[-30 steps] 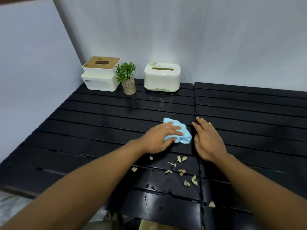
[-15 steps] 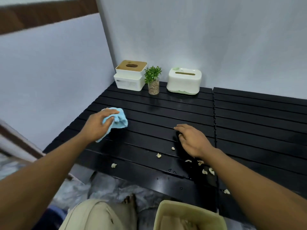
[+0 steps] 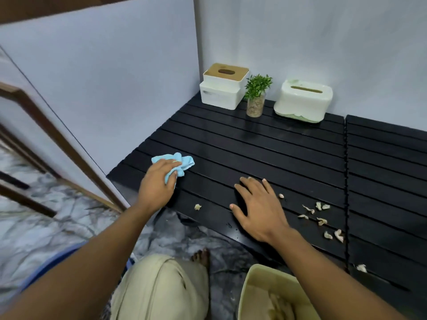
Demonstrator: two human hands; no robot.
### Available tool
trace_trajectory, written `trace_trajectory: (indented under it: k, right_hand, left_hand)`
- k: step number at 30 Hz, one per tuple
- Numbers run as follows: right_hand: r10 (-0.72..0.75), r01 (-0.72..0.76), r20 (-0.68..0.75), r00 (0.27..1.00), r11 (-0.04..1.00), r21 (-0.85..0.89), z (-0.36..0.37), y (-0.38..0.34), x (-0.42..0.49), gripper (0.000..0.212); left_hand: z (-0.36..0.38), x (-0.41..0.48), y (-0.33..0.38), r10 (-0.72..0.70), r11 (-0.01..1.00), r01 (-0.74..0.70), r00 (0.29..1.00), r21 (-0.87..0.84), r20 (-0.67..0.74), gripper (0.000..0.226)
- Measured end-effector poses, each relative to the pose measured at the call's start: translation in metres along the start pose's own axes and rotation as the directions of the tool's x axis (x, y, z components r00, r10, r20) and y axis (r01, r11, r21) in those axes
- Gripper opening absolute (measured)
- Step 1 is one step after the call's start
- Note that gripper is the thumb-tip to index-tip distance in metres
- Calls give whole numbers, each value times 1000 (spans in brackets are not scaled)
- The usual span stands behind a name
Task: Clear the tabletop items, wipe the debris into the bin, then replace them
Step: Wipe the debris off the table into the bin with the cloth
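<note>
My left hand point(image 3: 157, 185) grips a bunched light blue cloth point(image 3: 182, 161) and holds it down on the black slatted table point(image 3: 265, 144) near its front left corner. My right hand point(image 3: 258, 209) lies flat on the table with fingers spread, close to the front edge. Several pale debris scraps point(image 3: 320, 215) lie to the right of that hand, and one scrap point(image 3: 197, 206) sits between the hands. A beige bin point(image 3: 251, 282) stands on the floor below the table's front edge.
At the back of the table stand a white tissue box with a wooden lid point(image 3: 223, 85), a small potted plant point(image 3: 255, 95) and a white and green tissue box point(image 3: 303, 100). White walls close the left and back. My knee point(image 3: 161, 285) is below.
My left hand has carried the cloth from the table's middle to its front left corner. My right hand has shifted left, off the debris pile. The view has swung left and down.
</note>
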State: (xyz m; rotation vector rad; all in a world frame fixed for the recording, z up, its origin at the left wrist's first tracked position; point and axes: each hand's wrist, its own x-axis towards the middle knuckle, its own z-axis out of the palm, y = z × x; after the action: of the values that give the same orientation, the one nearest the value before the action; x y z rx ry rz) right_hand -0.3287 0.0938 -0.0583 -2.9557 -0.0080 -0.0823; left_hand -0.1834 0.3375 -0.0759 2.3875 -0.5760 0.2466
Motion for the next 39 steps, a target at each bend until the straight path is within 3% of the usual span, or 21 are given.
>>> trace_trajectory:
  k: [6,14,19,23,26,29,32,35,39]
  right_hand:
    - [6,-5,20,1000,998,-59,-4,13,-13,68]
    - [121,-121,-20,992,992,-18,-11,34,-37,79]
    - [101,-102,-39,994,994,-29,-10,35,-40,79]
    - [8,-13,-53,999,997,-78,-12,30,-30,77]
    - [-51,48,-22,998,994,-100,-14,24,-15,73]
    - [-60,59,-12,998,994,-95,-14,22,-1,69]
    - [-61,61,-1,998,993,-99,-16,26,8,66]
    - [-42,43,7,999,995,-91,-17,32,16,67]
    - [19,-19,-7,1000,998,-53,-16,37,17,69]
  left_hand:
    - [27,-25,56,19,1000,-19,996,-1,83,38]
    - [83,-57,161,99,992,-83,980,-95,173,44]
    - [37,-11,120,146,976,-126,983,-176,108,31]
    - [-32,32,50,71,997,-71,997,-36,-17,26]
    - [-64,40,-12,64,990,-66,998,122,27,29]
    - [-56,31,-53,-35,988,29,999,153,39,35]
    - [-34,27,-52,-75,989,76,997,126,-13,35]
    - [-16,23,-31,-52,989,46,998,137,38,33]
    - [25,1,29,136,991,-134,977,-21,162,37]
